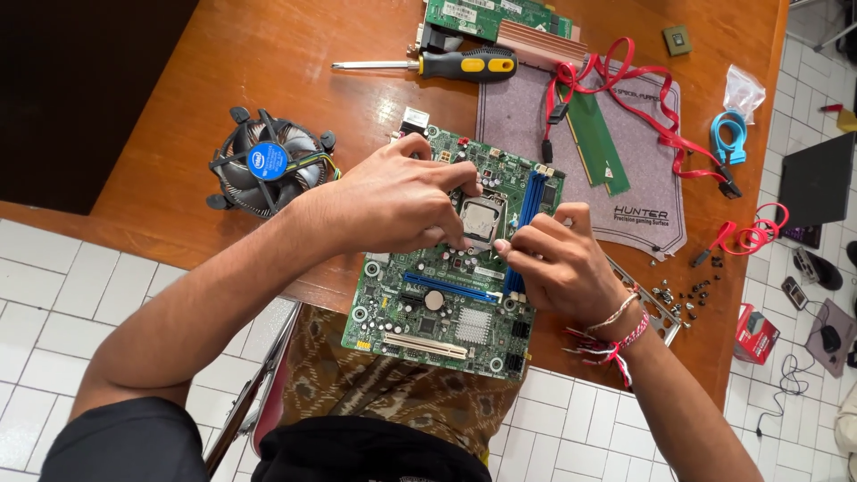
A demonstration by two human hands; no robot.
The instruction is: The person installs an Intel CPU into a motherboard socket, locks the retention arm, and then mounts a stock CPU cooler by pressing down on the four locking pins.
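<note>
Dark sleeve point(116, 442) and patterned cloth point(384, 384) at bottom of view, closest to the lens. Both forearms reach up to a green motherboard point(446, 303) that overhangs the near edge of the wooden table point(268, 71). Left hand point(393, 201) curled, fingertips pressed at the left side of the silver processor point(482, 219) seated in its socket near board centre. Right hand point(558, 259) curled, fingertips touching the socket's lower right corner beside the blue memory slots point(528, 210); thread bracelets on that wrist. Neither hand lifts anything clear. Cooler fan point(268, 162) left of board, apart from it. Screwdriver point(446, 64) lies above. Grey mat point(634, 143) to the right carries a memory stick point(596, 143) and red cables point(661, 116). Loose screws point(692, 295) near right wrist.
</note>
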